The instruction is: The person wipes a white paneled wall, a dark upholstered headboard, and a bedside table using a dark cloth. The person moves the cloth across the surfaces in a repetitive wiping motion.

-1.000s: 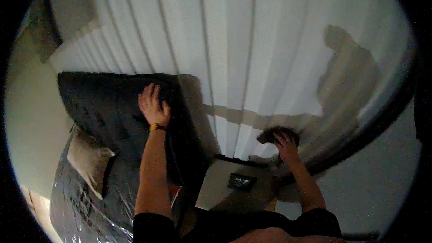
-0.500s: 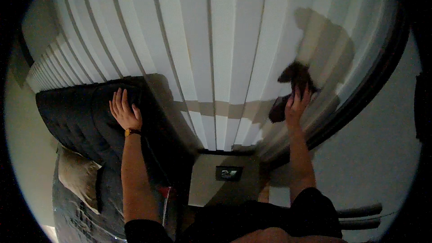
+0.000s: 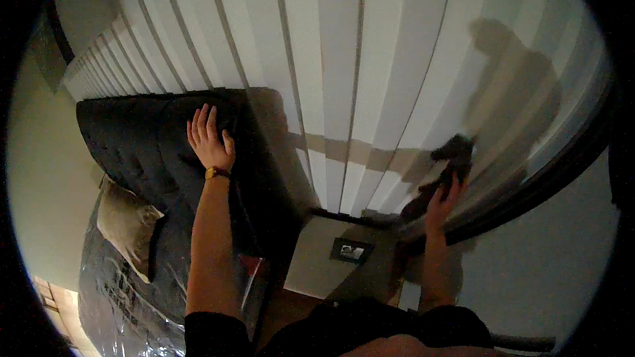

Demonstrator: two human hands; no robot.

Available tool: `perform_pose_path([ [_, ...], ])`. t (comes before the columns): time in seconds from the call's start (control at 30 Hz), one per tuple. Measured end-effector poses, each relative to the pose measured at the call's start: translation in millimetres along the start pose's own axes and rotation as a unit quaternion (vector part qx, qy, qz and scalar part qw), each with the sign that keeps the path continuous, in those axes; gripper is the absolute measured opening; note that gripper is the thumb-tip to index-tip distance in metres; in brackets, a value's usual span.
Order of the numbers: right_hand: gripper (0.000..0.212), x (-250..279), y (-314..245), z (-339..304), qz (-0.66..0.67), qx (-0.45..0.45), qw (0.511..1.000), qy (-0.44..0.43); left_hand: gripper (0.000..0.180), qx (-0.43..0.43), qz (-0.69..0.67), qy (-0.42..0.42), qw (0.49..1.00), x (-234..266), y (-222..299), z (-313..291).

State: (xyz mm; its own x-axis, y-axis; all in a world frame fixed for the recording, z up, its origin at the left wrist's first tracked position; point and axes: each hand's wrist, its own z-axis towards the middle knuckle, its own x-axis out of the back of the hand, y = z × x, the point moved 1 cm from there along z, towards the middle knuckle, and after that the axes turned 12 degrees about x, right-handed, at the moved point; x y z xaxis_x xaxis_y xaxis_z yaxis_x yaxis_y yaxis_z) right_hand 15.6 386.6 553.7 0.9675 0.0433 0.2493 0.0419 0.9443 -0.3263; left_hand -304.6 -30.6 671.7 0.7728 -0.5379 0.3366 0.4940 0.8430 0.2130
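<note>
My left hand (image 3: 211,140) rests on the top edge of a dark tufted headboard (image 3: 178,116), its fingers spread and nothing in it. On the right, my right hand (image 3: 446,203) presses a dark brown cloth (image 3: 455,157) against the white vertically ribbed wall panel (image 3: 340,59). Part of the cloth hangs out above and to the left of the fingers. The palm side of this hand is hidden, and the cloth is slightly blurred.
Below the panel stands a light-topped bedside table (image 3: 307,261) with a small dark picture frame (image 3: 350,250). At left, a beige pillow (image 3: 126,225) lies on a bed (image 3: 126,291) under clear plastic. A dark curved edge (image 3: 529,201) borders the panel at right.
My right hand and the cloth have moved lower along the ribbed panel. My left hand stays on the headboard. The whole view has shifted and tilted a little.
</note>
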Motion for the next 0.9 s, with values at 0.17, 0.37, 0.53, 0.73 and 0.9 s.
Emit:
perform_pose_path([
  [0.17, 0.042, -36.0, -1.5, 60.5, -0.107, 0.124, 0.985, -0.053, 0.047, 0.007, 0.000, -0.013, 1.000, -1.0, 9.3, 4.1],
  [0.37, 0.048, -88.6, 40.6, -61.8, -0.208, 0.202, 0.915, -0.282, 0.047, 0.007, -0.008, -0.007, 1.000, 3.1, 14.0, 6.8],
  [0.53, 0.044, -73.3, 73.7, -145.6, -0.126, 0.209, 0.826, -0.507, 0.049, 0.015, -0.010, -0.012, 1.000, 3.7, 15.8, 7.3],
  [0.73, 0.053, -56.7, 22.1, -72.8, -0.066, 0.254, 0.892, -0.369, 0.050, 0.009, -0.022, -0.012, 1.000, 3.4, 13.8, 5.4],
  [0.9, 0.036, -78.9, -49.8, 34.2, -0.089, 0.263, 0.935, -0.219, 0.049, 0.006, -0.012, -0.001, 1.000, 12.3, 12.3, 8.5],
])
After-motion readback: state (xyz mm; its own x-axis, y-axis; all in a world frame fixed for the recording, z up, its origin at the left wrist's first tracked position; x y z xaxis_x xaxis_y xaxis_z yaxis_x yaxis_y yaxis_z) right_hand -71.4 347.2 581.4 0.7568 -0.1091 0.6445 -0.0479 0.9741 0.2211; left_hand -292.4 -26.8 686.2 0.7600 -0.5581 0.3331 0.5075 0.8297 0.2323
